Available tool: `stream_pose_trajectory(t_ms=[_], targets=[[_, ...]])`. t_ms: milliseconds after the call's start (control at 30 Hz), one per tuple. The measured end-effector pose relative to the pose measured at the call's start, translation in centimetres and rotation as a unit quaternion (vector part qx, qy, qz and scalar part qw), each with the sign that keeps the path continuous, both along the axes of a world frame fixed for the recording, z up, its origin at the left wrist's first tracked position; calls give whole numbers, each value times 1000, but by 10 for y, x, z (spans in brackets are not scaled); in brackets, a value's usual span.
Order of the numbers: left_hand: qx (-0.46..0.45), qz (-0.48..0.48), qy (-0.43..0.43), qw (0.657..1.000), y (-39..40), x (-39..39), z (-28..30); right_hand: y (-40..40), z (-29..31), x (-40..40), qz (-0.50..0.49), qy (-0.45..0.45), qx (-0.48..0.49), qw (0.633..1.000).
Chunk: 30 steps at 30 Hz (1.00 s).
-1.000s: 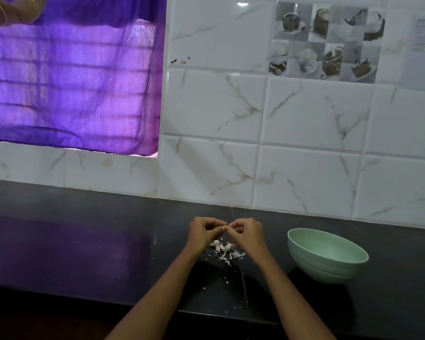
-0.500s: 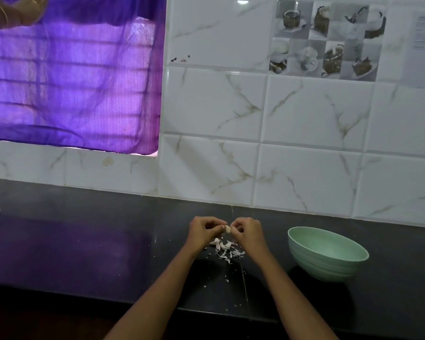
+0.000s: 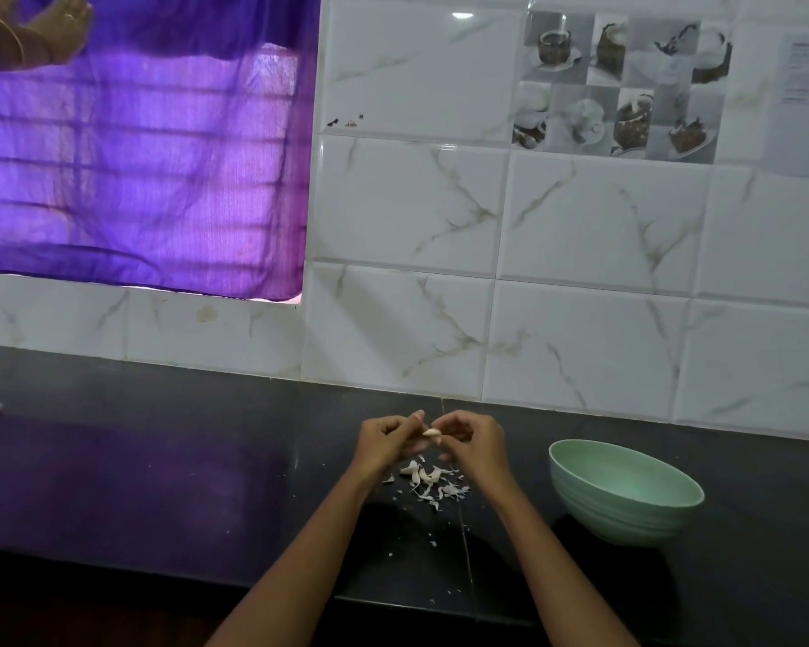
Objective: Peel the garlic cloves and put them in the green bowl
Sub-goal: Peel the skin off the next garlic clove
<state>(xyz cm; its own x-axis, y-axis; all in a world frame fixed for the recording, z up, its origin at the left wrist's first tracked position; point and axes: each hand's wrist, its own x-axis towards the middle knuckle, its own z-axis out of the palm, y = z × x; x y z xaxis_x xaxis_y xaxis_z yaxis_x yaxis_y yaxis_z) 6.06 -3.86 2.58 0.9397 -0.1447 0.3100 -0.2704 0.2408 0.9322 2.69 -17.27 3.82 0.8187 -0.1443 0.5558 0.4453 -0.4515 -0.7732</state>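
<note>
While both hands meet at lower centre of the frame, the left hand [image 3: 386, 441] and right hand [image 3: 475, 442] pinch one garlic clove [image 3: 431, 433] between curled fingertips, above a heap of peelings [image 3: 428, 478] on the black counter [image 3: 160, 483]. At lower right, well apart, stands the green bowl [image 3: 624, 490].

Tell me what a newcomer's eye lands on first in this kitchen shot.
The glowing purple curtain at upper left stands out most. Low in the middle, the left hand and right hand pinch a garlic clove above a scatter of white peels. The green bowl sits to their right on the black counter.
</note>
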Motion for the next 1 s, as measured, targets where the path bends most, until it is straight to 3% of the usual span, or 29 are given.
stream_pose_trajectory(t_ms=[333, 400, 500, 567, 1000], targets=[[66, -62, -1, 996, 3, -3, -1, 0, 2, -2, -15, -34, -93, 995], [63, -44, -8, 997, 3, -3, -1, 1, 2, -2, 0, -8, -54, 999], [49, -23, -16, 998, 4, -1, 0, 1, 3, -1, 43, 40, 103, 993], [54, -15, -26, 998, 5, 0, 1, 0, 3, -2, 67, 69, 141, 985], [108, 1, -95, 990, 4, 2, -4, 0, 0, -3, 55, 63, 76, 994]])
